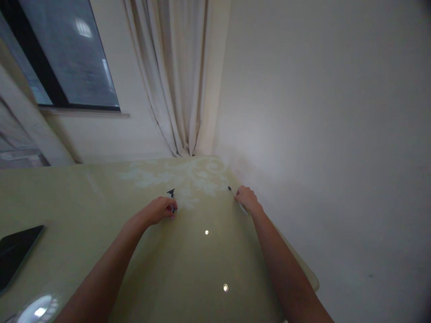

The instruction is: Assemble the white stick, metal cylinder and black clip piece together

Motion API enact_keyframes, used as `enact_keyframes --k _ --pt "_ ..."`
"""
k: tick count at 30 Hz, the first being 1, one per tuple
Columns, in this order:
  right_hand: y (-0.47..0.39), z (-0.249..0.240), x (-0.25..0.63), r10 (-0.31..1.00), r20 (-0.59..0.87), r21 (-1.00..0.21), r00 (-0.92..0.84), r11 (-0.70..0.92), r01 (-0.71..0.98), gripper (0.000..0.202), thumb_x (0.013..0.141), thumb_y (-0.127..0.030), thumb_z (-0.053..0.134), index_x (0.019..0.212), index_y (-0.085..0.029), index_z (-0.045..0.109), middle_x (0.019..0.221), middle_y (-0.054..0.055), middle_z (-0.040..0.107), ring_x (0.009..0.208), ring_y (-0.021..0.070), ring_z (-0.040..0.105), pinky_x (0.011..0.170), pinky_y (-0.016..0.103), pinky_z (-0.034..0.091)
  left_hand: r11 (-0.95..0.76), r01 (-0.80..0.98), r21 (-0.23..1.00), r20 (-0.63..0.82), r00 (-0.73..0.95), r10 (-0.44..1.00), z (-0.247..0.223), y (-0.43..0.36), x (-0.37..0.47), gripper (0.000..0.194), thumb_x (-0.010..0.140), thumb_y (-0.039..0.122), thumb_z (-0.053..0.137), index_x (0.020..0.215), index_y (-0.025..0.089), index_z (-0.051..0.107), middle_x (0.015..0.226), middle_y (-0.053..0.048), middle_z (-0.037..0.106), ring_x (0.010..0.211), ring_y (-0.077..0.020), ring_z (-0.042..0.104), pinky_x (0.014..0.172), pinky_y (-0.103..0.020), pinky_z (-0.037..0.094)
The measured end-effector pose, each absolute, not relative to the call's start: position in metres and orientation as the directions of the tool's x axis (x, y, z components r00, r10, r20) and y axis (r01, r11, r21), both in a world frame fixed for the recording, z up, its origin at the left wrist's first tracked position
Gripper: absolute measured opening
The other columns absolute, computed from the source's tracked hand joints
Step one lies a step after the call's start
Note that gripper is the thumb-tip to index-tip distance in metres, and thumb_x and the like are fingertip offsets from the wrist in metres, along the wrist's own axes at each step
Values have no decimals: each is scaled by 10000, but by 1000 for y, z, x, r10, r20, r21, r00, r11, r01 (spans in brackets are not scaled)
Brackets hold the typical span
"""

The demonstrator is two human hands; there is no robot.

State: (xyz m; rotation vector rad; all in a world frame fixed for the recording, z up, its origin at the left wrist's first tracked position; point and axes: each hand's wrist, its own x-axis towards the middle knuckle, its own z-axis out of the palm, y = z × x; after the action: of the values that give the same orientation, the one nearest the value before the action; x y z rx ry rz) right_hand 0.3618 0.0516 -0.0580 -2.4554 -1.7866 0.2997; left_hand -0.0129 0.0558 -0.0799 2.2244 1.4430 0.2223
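At about 8 o'clock from the middle of the view, the left hand (164,210) is above the table (188,269), and its fingers are closed in a pinch around a small dark tool (171,193). The T-shaped head of this tool stands out at 1 o'clock from the fingers; what it is exactly, I cannot tell. Between 4 and 5 o'clock is the right hand (247,198), near the table's edge along the wall (323,112). It also grips, with fingers bent around a slim white stick (242,208). The black tip of the stick points to 10 o'clock from the hand, and its other end comes out at 6 o'clock. Whether either object touches the table, I cannot tell.

Towards 12 o'clock, a pale leaf pattern (202,172) covers the far part of the glossy tabletop. A dark flat device (18,251) lies between 8 and 9 o'clock, well apart from both hands. A light curtain (183,76) hangs at 11 o'clock, and a dark-framed window (84,67) is at 10.
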Motion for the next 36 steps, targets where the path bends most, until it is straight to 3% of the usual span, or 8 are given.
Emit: enact_keyframes --k 4,11,15,20,24,29,36 --pt "53 -51 354 965 -87 -203 246 -258 944 224 885 -143 691 1080 -128 801 1175 217 782 1108 321 760 864 351 565 -321 814 483 -137 432 891 -77 56 -18 295 689 210 742 969 272 813 804 6 773 784 -206 730 709 -266 494" --pt "58 -39 276 999 -27 -327 -24 14 945 209 878 -233 736 1063 -200 828 1075 87 829 989 211 771 813 246 533 -226 874 430 -23 261 965 -72 68 -54 391 817 381 685 1164 228 778 994 -73 786 976 -288 729 867 -351 514" --pt "64 -49 211 993 -24 -351 -115 100 931 182 843 -248 771 1004 -182 826 1036 110 826 984 233 772 792 255 533 -166 897 411 -26 194 981 -86 71 -59 534 748 384 744 1247 193 750 1067 -109 783 1024 -303 726 888 -350 528" --pt "68 -70 165 993 0 -329 -114 108 938 268 880 -186 688 1125 -135 782 1151 191 790 1056 290 763 819 312 553 -147 889 433 -45 184 982 -99 73 -55 479 731 360 748 1175 183 779 1068 -110 785 959 -271 741 842 -312 545" --pt "67 -82 155 990 18 -320 -138 136 938 311 897 -188 659 1189 -139 756 1186 182 782 1108 300 747 873 327 549 -147 875 461 -44 188 981 -101 75 -57 402 760 367 722 1113 190 793 1063 -102 782 938 -254 739 831 -299 547" --pt "65 -87 151 988 27 -314 -153 153 937 308 930 -213 637 1209 -138 745 1206 180 778 1132 292 739 890 320 544 -150 859 490 -44 196 980 -105 76 -59 450 750 359 719 1164 197 786 1032 -93 773 907 -252 732 823 -311 553" --pt "60 -83 170 983 20 -323 -182 178 929 395 974 -477 661 1115 -128 785 1155 213 791 1084 324 751 853 347 550 -165 835 524 -28 211 977 -106 76 -62 423 738 350 716 1129 209 796 970 -80 762 912 -256 721 845 -327 554"
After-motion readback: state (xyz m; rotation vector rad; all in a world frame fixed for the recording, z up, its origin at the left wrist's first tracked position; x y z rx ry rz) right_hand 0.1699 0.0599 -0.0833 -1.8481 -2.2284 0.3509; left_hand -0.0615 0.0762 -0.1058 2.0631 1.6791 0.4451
